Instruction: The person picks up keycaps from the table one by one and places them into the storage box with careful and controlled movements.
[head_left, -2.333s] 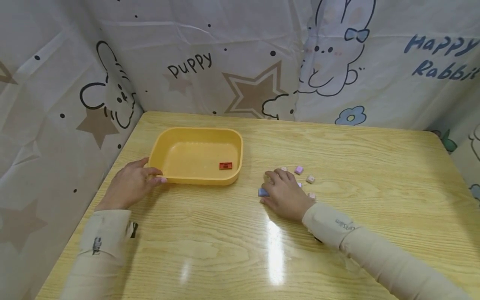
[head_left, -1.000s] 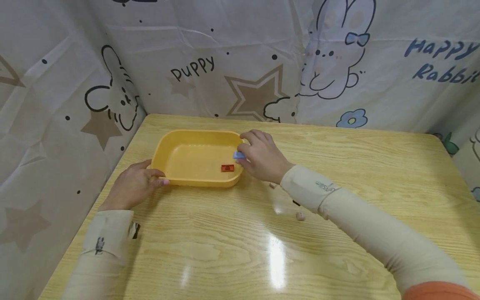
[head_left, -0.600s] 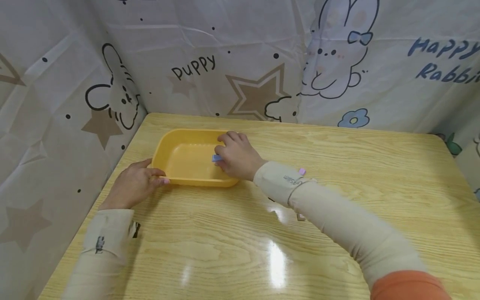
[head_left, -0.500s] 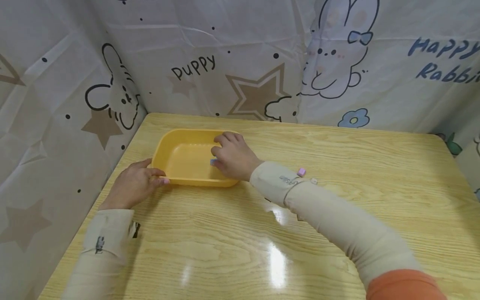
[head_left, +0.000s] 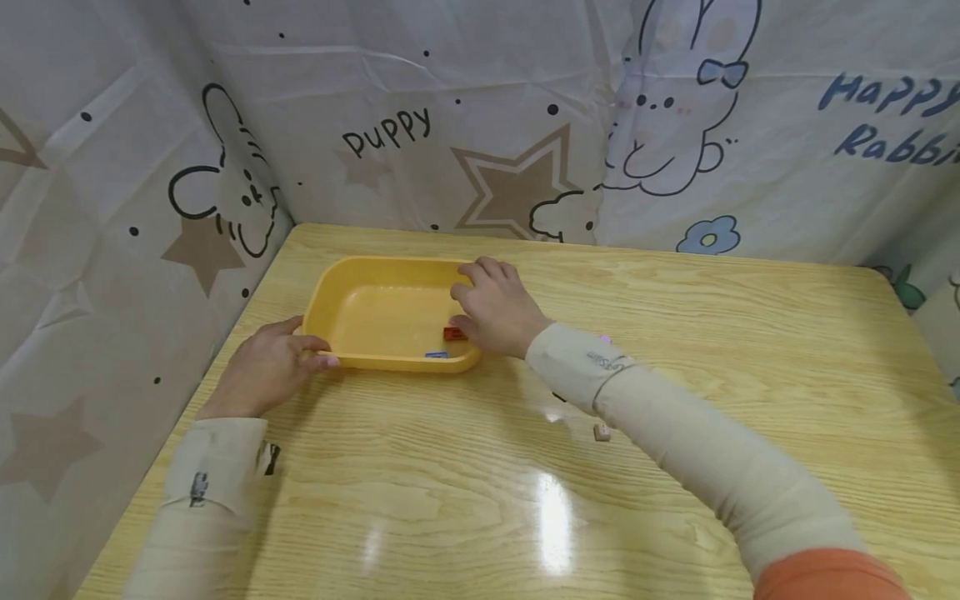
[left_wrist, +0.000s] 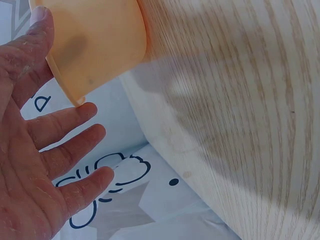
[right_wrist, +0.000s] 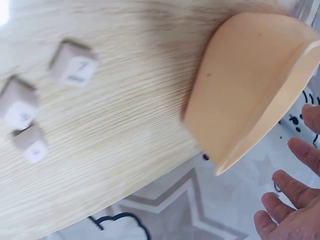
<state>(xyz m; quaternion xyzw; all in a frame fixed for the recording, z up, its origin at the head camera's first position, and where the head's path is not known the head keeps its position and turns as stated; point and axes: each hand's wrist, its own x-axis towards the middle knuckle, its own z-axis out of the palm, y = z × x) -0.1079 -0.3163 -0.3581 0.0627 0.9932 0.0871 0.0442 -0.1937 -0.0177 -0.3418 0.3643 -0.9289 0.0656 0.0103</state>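
Observation:
My left hand [head_left: 266, 371] holds the left corner of the yellow plastic basin [head_left: 386, 364], its thumb and index finger at the rim and the other fingers spread. A wide red keycap [head_left: 453, 334] lies inside near the right end. Nearer the front wall is a wide blue keycap [head_left: 436, 356]. Over the basin's right end hovers my right hand [head_left: 498, 310], its fingers relaxed and nothing seen between them; it partly covers the right rim. In the right wrist view, several pale keycaps [right_wrist: 76, 67] with printed marks sit on the table outside the basin.
The wood-grain table [head_left: 420, 500] meets a printed cloth [head_left: 420, 75] at the back and left. My right sleeve [head_left: 675, 425] crosses above the small keycaps, hiding some. A small brownish keycap [head_left: 602, 432] and a purple one [head_left: 605, 339] show beside it.
My right hand carried the blue keycap from the table leftward into the basin and let go of it there. It has since drawn back rightward. My left hand stays at the basin's corner.

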